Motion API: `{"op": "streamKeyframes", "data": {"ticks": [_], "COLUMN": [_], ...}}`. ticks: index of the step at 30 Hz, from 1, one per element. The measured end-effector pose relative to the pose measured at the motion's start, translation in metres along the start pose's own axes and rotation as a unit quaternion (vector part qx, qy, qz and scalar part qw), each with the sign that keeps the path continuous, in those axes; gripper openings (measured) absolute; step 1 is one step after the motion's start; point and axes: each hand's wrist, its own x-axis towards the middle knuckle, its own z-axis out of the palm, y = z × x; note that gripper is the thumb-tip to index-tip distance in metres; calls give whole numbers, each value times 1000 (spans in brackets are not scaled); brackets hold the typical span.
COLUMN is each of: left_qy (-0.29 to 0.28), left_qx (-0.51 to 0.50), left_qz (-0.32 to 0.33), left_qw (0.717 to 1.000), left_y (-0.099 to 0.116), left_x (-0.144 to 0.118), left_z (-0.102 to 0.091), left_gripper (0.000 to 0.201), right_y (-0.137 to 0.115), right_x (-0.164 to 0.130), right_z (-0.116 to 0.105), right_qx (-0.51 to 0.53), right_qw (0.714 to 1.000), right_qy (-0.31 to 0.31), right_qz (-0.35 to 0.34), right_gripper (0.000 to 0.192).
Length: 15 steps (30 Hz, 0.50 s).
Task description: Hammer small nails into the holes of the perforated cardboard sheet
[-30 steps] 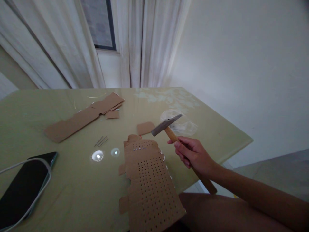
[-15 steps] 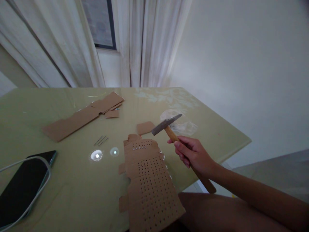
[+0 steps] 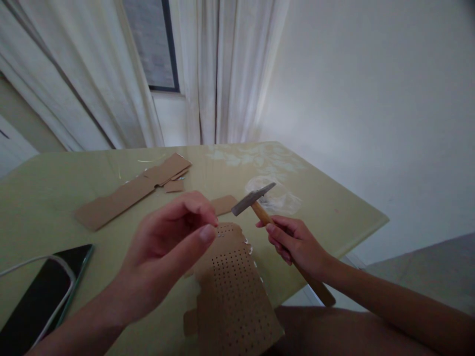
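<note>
Seemingly positioning, with precision needed next, the left hand (image 3: 165,257), its pinch unclear, hovers over the perforated cardboard (image 3: 237,287), right of which the right hand (image 3: 295,241) clasps a cross-peen hammer (image 3: 248,201).

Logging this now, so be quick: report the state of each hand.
Left hand: curled above the holed cardboard, thumb near forefinger; cannot tell whether it holds something small.
Right hand: closed, holding the hammer by its wooden handle.
</note>
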Motion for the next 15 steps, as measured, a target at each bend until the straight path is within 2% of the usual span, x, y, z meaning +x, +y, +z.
{"op": "streamKeyframes", "data": {"ticks": [3, 6, 15], "left_qy": [-8, -3, -5], "left_qx": [-66, -102, -108], "left_qz": [-65, -107, -108], "left_qw": [996, 989, 988], "left_y": [-6, -11, -9], "left_x": [18, 24, 22], "left_z": [11, 16, 17], "left_gripper": [14, 19, 19], "right_y": [1, 1, 3], "right_x": [0, -1, -3], "right_z": [-2, -5, -6], "right_qx": [7, 8, 6], "right_qw": [1000, 1000, 1000], "right_qy": [-2, -5, -22], "right_qz": [-2, 0, 3], "right_gripper": [49, 48, 48]}}
